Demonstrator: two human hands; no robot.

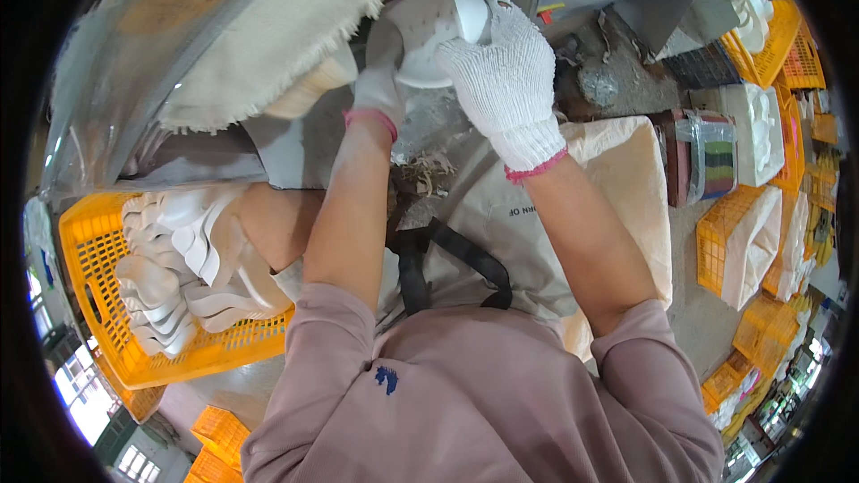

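A white, curved, hollow piece with small dark specks point(431, 31) is held up near the top middle, in front of me. My left hand point(381, 63), in a pale knit glove with a pink cuff, is closed on its left side. On its right edge my right hand point(506, 76) is closed too, in a white knit glove with a pink cuff. The fingertips of both hands are partly hidden by the piece. Left of my left hand hangs a thick cream cloth layer with a frayed edge point(295, 27); a tan rounded part point(313, 80) shows beneath it.
At the left a yellow crate point(179, 371) holds several stacked, wavy white pieces point(161, 291). A cream cloth point(617, 179) and a black strap point(470, 264) lie over my lap. More yellow crates point(716, 241) line the right side, beside a plastic-wrapped bundle point(707, 156).
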